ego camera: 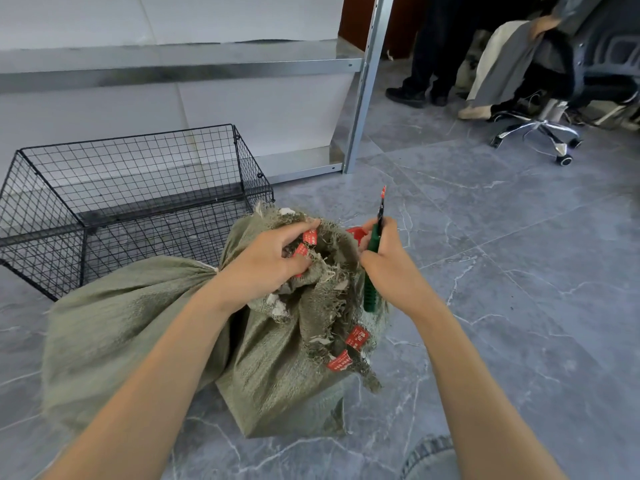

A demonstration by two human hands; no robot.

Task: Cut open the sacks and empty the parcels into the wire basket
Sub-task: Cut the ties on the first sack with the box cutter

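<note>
The front sack lies under both hands, its frayed mouth bunched in the curled left hand; the right hand grips a green-handled cutter. Beyond the left hand the wire basket shows no parcels and a second sack looks tied: early, I judge.
</note>
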